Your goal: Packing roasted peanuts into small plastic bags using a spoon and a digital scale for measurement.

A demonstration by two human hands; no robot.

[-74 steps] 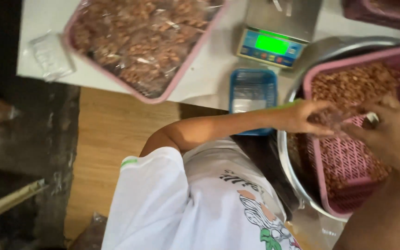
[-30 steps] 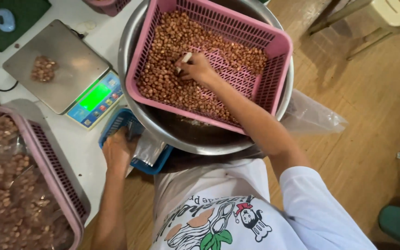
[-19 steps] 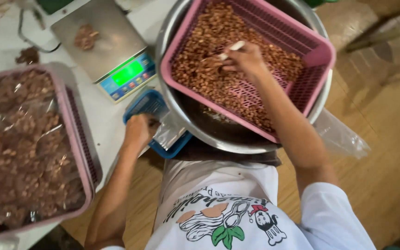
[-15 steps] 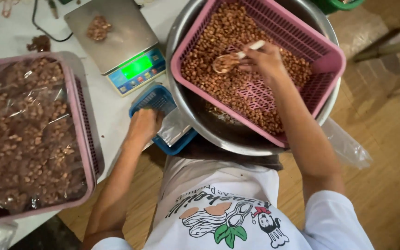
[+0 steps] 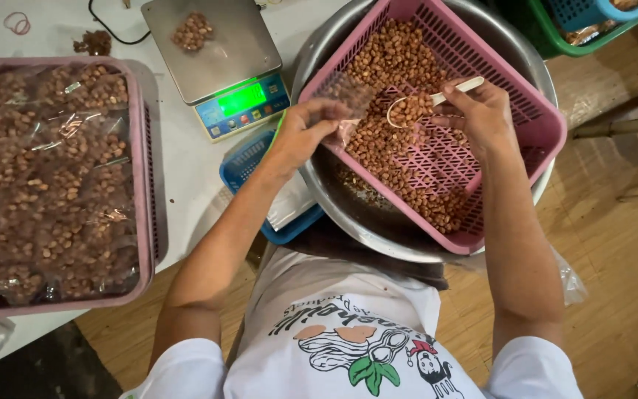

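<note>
The right hand (image 5: 481,111) has its grip closed around a white-handled scoop (image 5: 430,100) heaped with peanuts, held over the pink slotted basket (image 5: 526,140). The left hand (image 5: 300,133) pinches the mouth of a small clear plastic bag (image 5: 345,96) just beside the scoop, above the basket's near corner. The basket, partly filled with peanuts (image 5: 393,59), sits inside a large steel basin (image 5: 363,222). To the left on the white table (image 5: 179,155) stand a digital scale (image 5: 215,59) carrying a few nuts, a blue basket (image 5: 249,159), and a pink tray (image 5: 145,185) of bagged peanuts.
</note>
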